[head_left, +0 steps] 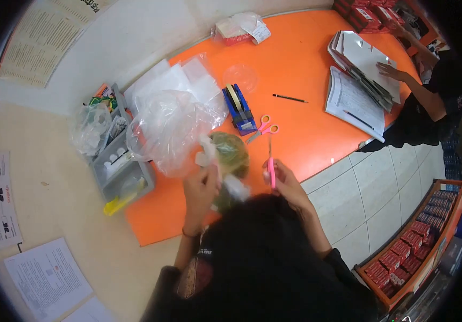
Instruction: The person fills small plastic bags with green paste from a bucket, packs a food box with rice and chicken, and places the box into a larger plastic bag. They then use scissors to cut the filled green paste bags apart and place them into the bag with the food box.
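My right hand [289, 185] is closed round a pair of pink-handled scissors [271, 170], whose blades point away from me. With closed fingers, my left hand [201, 190] grips the whitish gathered end of a clear plastic bag [231, 153] with green contents. That bag rests on the orange table [306, 134] between my hands. Another bag with something green lies nearer me, partly hidden by my head. Beyond the bag, a second pair of pink scissors [266, 127] lies beside a blue tape dispenser [239, 110].
Clear plastic bags [169, 129] are piled at the left, by a grey organizer [126, 172]. A pencil [290, 98] lies farther back. At the right, another person's hand [394, 71] touches an open binder [368, 64]. A crate of red boxes [402, 252] stands below.
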`<state>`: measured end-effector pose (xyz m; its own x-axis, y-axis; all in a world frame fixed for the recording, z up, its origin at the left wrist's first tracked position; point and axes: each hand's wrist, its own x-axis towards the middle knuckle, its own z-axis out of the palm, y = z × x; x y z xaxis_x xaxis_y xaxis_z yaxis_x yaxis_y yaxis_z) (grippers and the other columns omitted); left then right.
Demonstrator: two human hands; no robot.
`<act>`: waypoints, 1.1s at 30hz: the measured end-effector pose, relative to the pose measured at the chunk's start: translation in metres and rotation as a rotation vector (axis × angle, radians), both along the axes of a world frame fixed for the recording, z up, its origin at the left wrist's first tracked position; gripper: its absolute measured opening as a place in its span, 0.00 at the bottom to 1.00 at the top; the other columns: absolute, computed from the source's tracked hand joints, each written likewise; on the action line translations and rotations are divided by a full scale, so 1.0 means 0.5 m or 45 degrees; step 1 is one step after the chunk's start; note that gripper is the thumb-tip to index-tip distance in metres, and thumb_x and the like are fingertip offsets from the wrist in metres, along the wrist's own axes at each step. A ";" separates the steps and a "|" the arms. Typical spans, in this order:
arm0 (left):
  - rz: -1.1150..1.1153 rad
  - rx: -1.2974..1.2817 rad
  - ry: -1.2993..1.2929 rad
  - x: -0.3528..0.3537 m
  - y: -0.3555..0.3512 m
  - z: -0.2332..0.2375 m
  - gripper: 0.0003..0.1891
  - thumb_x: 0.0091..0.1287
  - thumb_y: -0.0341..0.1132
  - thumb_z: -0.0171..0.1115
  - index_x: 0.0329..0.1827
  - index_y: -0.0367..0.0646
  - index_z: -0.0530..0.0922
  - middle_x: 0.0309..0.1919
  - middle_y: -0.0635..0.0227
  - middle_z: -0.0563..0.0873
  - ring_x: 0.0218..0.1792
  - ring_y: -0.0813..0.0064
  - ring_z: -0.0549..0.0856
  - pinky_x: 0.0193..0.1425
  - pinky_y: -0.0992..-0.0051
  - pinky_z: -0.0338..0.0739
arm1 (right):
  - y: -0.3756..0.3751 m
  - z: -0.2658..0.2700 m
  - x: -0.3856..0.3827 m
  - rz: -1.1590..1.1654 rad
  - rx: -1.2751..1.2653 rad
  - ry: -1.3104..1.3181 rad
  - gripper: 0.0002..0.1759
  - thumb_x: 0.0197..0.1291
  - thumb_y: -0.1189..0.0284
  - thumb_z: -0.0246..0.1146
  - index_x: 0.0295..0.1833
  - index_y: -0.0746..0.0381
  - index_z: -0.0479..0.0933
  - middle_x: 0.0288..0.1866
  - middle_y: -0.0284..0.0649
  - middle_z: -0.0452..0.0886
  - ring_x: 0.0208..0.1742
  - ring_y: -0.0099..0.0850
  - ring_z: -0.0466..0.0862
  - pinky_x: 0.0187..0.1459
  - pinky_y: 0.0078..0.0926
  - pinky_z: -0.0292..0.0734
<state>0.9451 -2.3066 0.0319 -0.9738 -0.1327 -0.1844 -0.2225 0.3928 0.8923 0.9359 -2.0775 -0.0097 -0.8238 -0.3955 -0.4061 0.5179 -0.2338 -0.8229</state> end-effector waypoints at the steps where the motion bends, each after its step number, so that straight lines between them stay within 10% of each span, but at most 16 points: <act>1: 0.137 0.113 -0.012 -0.003 0.000 0.006 0.24 0.72 0.44 0.52 0.21 0.38 0.78 0.11 0.64 0.75 0.14 0.77 0.76 0.23 0.71 0.67 | -0.013 -0.008 -0.002 -0.104 0.215 0.155 0.20 0.63 0.62 0.65 0.53 0.61 0.70 0.33 0.28 0.75 0.29 0.15 0.69 0.27 0.14 0.62; 8: 0.023 -0.268 -0.015 -0.019 0.021 -0.032 0.26 0.70 0.51 0.55 0.23 0.37 0.80 0.14 0.58 0.77 0.16 0.67 0.79 0.24 0.69 0.70 | -0.037 -0.060 0.002 0.418 0.184 0.162 0.26 0.63 0.61 0.64 0.62 0.61 0.68 0.46 0.33 0.78 0.36 0.17 0.74 0.30 0.15 0.69; 13: -0.325 -0.705 -0.104 -0.032 0.031 -0.024 0.26 0.66 0.56 0.58 0.30 0.35 0.80 0.18 0.56 0.79 0.21 0.65 0.82 0.27 0.67 0.72 | -0.062 -0.058 0.020 0.211 0.018 0.345 0.26 0.64 0.56 0.64 0.59 0.62 0.71 0.32 0.28 0.74 0.28 0.14 0.66 0.27 0.15 0.60; 17: -0.274 -0.217 -0.134 -0.035 0.028 -0.015 0.29 0.68 0.56 0.57 0.29 0.33 0.81 0.15 0.61 0.80 0.18 0.75 0.81 0.24 0.70 0.71 | -0.002 0.000 0.019 0.311 0.144 0.021 0.23 0.68 0.55 0.58 0.57 0.62 0.72 0.30 0.29 0.75 0.27 0.14 0.66 0.28 0.14 0.61; 19: -0.102 -0.115 -0.279 -0.037 0.034 -0.021 0.25 0.69 0.52 0.55 0.31 0.35 0.80 0.18 0.61 0.79 0.21 0.67 0.81 0.30 0.67 0.73 | 0.025 0.006 0.035 0.507 -0.423 -0.253 0.23 0.71 0.53 0.52 0.54 0.62 0.73 0.29 0.31 0.75 0.26 0.15 0.65 0.28 0.14 0.60; 28: -0.189 -0.443 0.317 -0.023 0.029 0.023 0.28 0.71 0.52 0.55 0.22 0.34 0.77 0.12 0.69 0.72 0.16 0.83 0.68 0.21 0.74 0.62 | 0.004 0.046 0.055 0.580 -0.258 0.097 0.23 0.70 0.51 0.53 0.55 0.60 0.72 0.32 0.29 0.74 0.30 0.15 0.69 0.30 0.13 0.61; 33: 0.041 -0.170 0.022 -0.025 0.041 0.024 0.28 0.72 0.49 0.56 0.18 0.35 0.75 0.12 0.72 0.71 0.16 0.85 0.68 0.21 0.76 0.60 | -0.006 0.029 0.042 0.389 -0.217 0.235 0.18 0.67 0.61 0.61 0.55 0.61 0.70 0.38 0.31 0.77 0.36 0.16 0.75 0.36 0.16 0.69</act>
